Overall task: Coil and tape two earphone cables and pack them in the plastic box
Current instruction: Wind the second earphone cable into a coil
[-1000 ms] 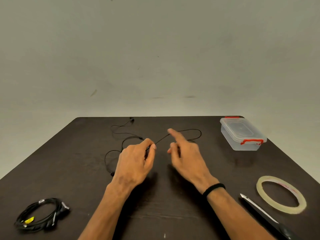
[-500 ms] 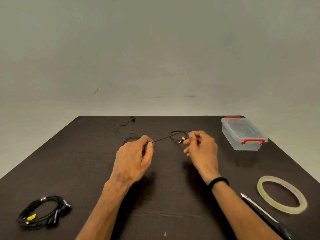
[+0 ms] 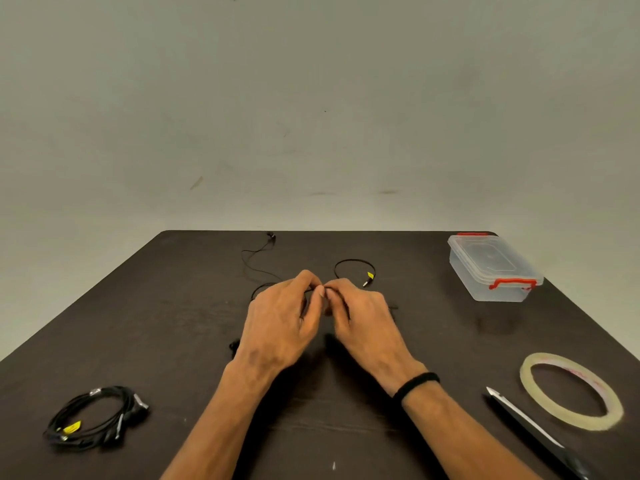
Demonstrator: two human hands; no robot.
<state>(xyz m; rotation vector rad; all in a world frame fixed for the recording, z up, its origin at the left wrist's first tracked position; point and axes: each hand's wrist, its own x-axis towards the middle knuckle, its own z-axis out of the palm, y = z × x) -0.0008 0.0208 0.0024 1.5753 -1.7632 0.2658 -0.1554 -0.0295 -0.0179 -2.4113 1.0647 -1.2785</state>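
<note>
The left hand and the right hand meet fingertip to fingertip above the middle of the dark desk, both with fingers curled and pinching the thin black earphone cable between them. A loop of that cable rises beyond the right hand and ends in a plug with a small yellow tag, lying on the desk just past the knuckles. To the left of the hands, more of the same cable trails away across the desk toward the far edge, where an earbud sits. A small dark piece, probably the other earbud, shows beside the left wrist, though it is too small to make out.

A black band circles the right wrist.

At the near left corner lies the second cable, already gathered into a coil, with a yellow tag on it. The plastic box, clear with red clasps and its lid on, stands at the far right of the desk, well apart from the hands. Near the right edge lies a ring of clear tape flat on the desk, and just beside it, toward the person, a pair of scissors with the blades closed and the tip pointing away.
</note>
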